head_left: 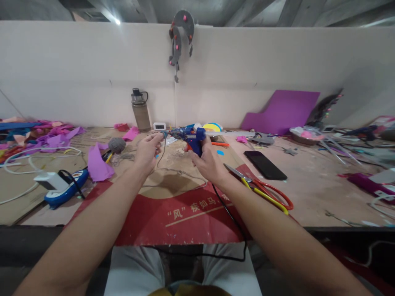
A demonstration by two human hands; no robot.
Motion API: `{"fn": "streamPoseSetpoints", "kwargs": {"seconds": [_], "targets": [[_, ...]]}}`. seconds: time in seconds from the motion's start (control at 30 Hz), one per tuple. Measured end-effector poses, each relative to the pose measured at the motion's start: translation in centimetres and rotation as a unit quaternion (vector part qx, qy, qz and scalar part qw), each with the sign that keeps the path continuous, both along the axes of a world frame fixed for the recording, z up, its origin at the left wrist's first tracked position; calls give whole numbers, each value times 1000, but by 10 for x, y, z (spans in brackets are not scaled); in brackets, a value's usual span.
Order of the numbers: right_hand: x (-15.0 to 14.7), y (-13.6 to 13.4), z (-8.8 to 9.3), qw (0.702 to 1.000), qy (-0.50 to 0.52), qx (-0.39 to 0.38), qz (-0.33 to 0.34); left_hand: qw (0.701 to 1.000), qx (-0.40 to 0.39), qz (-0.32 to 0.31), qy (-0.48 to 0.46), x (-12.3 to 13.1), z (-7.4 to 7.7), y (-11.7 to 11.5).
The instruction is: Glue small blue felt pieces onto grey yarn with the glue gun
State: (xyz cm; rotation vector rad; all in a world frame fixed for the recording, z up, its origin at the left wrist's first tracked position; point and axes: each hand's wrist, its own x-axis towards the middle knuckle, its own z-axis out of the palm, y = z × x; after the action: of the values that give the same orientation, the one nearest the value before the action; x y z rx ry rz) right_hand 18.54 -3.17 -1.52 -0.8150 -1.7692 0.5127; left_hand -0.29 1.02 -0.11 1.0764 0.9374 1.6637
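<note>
My right hand (208,160) is wrapped round the handle of a blue glue gun (194,142), held above the table with its nozzle pointing left. The fingertips of my left hand (148,150) are pinched together just beyond the nozzle. A strand of grey yarn (163,152) hangs down from these fingertips and trails over the board; a small blue-grey bit shows at the fingertips, too small to make out. From under my right wrist the gun's black cord (230,211) runs down past the table edge.
Right of my right forearm lie scissors (259,189) and a black phone (265,165). On the left are a grey yarn ball (117,145), purple felt (98,162) and a blue power strip (66,189). A bottle (141,111) stands near the wall.
</note>
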Motion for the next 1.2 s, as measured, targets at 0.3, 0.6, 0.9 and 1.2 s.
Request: {"fn": "streamPoseSetpoints", "kwargs": {"seconds": [0.3, 0.6, 0.9, 1.2], "targets": [[-4, -9, 7, 999, -4, -23, -34, 999, 9, 6, 30, 4, 1, -4], [-5, -7, 4, 995, -42, 2, -85, 998, 26, 18, 45, 3, -1, -1], [-6, -7, 3, 995, -49, 14, -91, 999, 18, 16, 38, 2, -1, -3], [-7, -6, 3, 991, -72, 18, -109, 999, 14, 7, 44, 1, -2, -1]]}}
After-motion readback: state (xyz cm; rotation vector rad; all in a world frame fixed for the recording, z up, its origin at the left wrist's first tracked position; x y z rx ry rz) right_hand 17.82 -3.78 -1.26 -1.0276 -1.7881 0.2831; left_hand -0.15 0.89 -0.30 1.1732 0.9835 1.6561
